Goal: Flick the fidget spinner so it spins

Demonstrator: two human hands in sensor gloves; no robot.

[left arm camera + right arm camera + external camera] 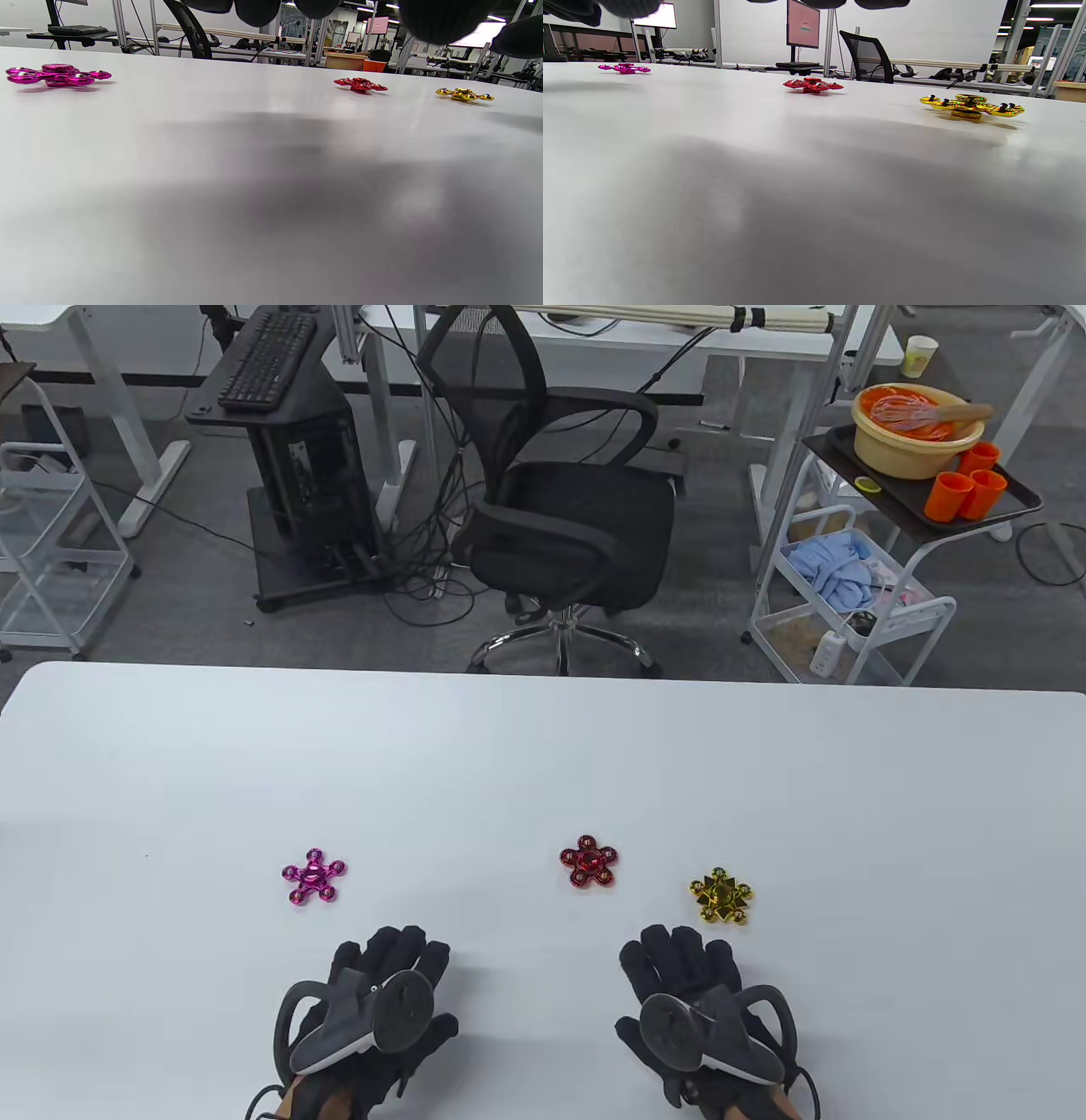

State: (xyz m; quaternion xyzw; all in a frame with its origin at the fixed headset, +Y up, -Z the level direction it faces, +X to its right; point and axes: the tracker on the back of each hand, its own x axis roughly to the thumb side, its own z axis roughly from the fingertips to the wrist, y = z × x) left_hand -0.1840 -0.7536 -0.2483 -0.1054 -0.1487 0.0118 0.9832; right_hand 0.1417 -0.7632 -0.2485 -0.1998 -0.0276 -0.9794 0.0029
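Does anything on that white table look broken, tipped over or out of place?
Nothing stands out. The pink spinner, red spinner and gold spinner all lie flat and whole on the table, untouched.

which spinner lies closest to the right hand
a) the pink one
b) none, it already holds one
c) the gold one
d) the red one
c: in the table view the gold fidget spinner lies just ahead of the right hand, a little to its right; the red fidget spinner sits farther off, the pink fidget spinner is over by the left hand, and neither hand holds anything.
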